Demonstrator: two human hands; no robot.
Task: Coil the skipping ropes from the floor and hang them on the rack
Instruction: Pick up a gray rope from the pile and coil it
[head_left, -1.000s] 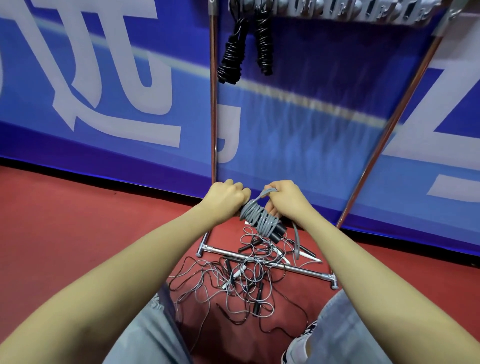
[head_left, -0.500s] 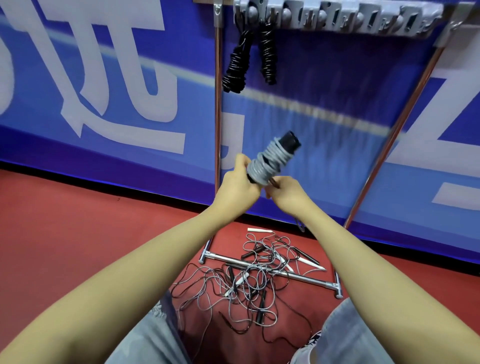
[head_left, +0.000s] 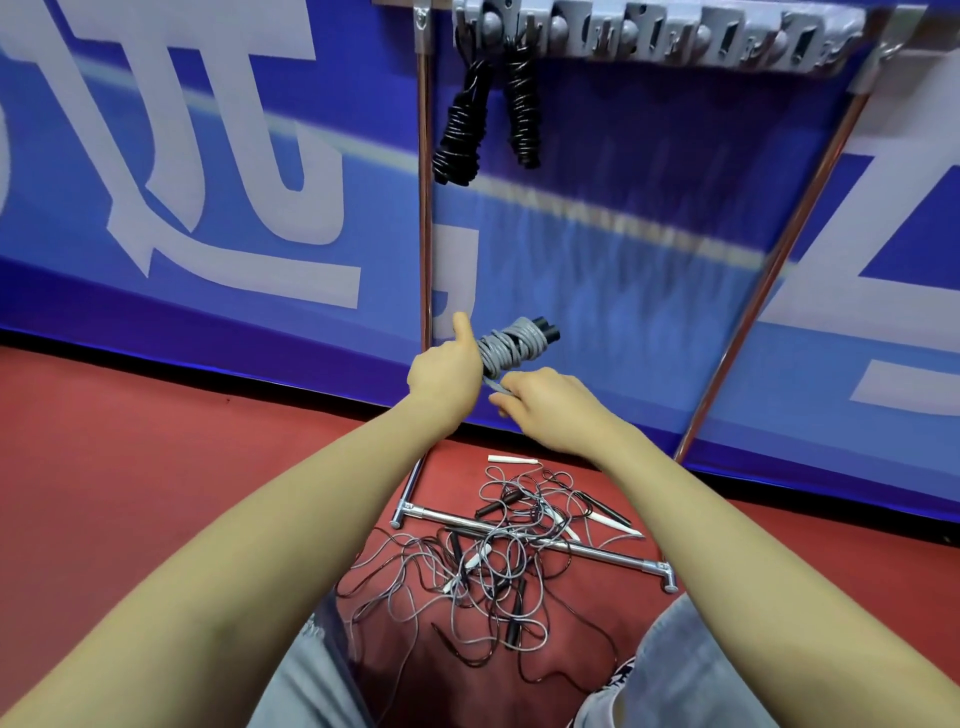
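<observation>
Rack (head_left: 660, 36): a metal frame standing against the blue banner, hook bar along the top, foot bar on the red floor (head_left: 130, 467). Two black coiled ropes (head_left: 467, 130) already hang at the bar's left end; the hooks to their right look free.

Loose ropes (head_left: 483, 566): a tangle of thin grey and black cord with slim handles, lying on the floor across the foot bar, between your knees. Expect it to be light and limp, with loops that snag on each other. Judgement: lift one handle and draw that rope out slowly instead of pulling a handful.

Grey coiled rope (head_left: 511, 345): you hold it in the air in front of the rack's left post, well below the hooks. The cord is wound tight round the dark handles, whose ends stick out at the upper right. The bundle should feel light and fairly firm along the handles, but the smooth cord can slip and unwind if the tail is let go.

Your left hand (head_left: 447, 371) grips the lower end of the bundle, thumb raised. Your right hand (head_left: 545, 402) pinches the free tail of cord just under it, fingers curled.

Judgement: keep the grip on the wound middle, tuck the tail under a turn, then hang it by a loop or the handle end.
</observation>
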